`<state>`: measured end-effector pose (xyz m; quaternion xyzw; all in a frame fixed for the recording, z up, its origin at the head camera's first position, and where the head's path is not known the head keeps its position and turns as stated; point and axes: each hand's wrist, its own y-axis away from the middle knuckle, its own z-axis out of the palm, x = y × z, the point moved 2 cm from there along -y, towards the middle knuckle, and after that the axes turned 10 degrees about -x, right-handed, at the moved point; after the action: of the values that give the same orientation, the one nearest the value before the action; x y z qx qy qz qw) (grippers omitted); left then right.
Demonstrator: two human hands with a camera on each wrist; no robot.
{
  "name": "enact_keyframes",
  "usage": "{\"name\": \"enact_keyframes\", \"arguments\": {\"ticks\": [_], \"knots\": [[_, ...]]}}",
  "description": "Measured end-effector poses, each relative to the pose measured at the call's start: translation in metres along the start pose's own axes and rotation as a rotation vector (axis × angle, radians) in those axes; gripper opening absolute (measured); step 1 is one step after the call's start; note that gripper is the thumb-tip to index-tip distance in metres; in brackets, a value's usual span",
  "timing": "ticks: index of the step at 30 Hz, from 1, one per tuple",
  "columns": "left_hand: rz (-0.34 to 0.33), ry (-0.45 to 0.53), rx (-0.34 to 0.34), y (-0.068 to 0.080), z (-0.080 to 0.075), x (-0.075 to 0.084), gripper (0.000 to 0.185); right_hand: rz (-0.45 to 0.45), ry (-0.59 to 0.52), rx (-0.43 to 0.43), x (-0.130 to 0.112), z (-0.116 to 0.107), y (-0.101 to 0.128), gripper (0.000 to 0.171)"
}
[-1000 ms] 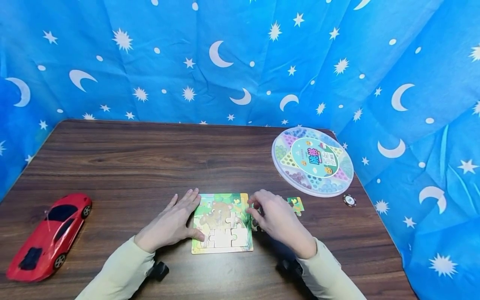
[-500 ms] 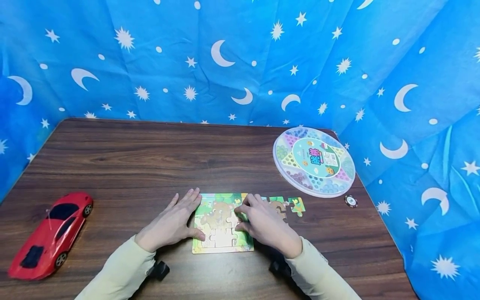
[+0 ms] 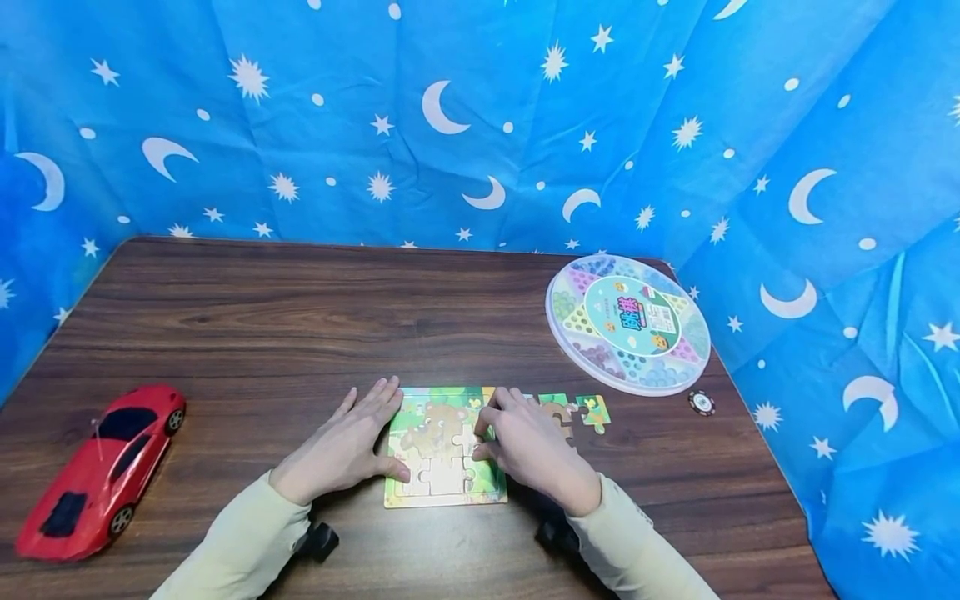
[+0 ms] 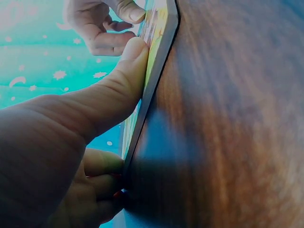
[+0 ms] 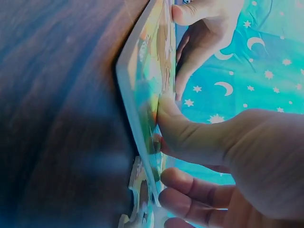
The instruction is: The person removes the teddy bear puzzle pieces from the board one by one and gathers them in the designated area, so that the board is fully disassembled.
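A jigsaw puzzle board [image 3: 442,502] with a bear picture lies flat on the table, its frame edged in yellow and green. My left hand [image 3: 341,446] rests along the board's left side, fingers extended and thumb on the lower left of the picture. On the board's right half, my right hand [image 3: 536,442] has bent fingers, with thumb and forefinger pinching at a puzzle piece mostly hidden by the hand. The thumb [image 5: 170,111] is down at the board's surface in the right wrist view. Loose brown bear pieces [image 3: 557,410] and a green piece [image 3: 593,410] lie just right of the board.
A red toy car [image 3: 105,471] stands at the table's left. Towards the back right lies a round, clear-lidded marble board game [image 3: 628,325], with a small poker chip [image 3: 702,403] near it. A blue star-and-moon cloth [image 3: 480,125] hangs behind.
My right hand has moved left from beside the board onto its right half, uncovering the loose pieces. Over the last half second it has hardly shifted. The left hand stays in place.
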<state>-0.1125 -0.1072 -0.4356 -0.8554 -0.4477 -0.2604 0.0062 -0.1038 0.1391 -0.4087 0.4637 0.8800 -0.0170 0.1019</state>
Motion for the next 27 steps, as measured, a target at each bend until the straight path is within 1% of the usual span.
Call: {"name": "enact_keyframes", "arguments": {"ticks": [4, 6, 8, 14, 20, 23, 27], "knots": [[-0.001, 0.003, 0.001, -0.0008, 0.0006, 0.0002, 0.111, 0.052, 0.037, 0.009, 0.0008, 0.001, 0.0012, 0.041], [-0.001, 0.005, 0.002, -0.0007, 0.0008, 0.0001, 0.111, 0.081, 0.048, 0.003, 0.001, 0.0011, 0.0012, 0.046], [0.0, 0.003, 0.001, -0.0004, 0.0008, 0.0, 0.111, 0.103, 0.045, -0.006, 0.0009, 0.0009, 0.0008, 0.044], [0.006, -0.01, 0.003, -0.0004, 0.0, -0.0004, 0.111, 0.118, -0.006, -0.019, 0.0009, -0.0004, -0.0017, 0.038], [0.01, -0.018, 0.0, -0.0006, -0.0002, 0.0003, 0.111, 0.106, -0.025, -0.019, 0.0028, -0.0002, -0.0031, 0.039], [0.011, -0.021, 0.0, -0.0005, 0.0003, 0.0001, 0.11, 0.094, -0.058, -0.013, 0.0033, -0.0001, -0.0035, 0.04], [0.009, -0.02, 0.0, 0.0001, 0.0005, -0.0004, 0.11, 0.087, -0.103, -0.039, 0.0026, 0.0012, -0.0032, 0.037]]}}
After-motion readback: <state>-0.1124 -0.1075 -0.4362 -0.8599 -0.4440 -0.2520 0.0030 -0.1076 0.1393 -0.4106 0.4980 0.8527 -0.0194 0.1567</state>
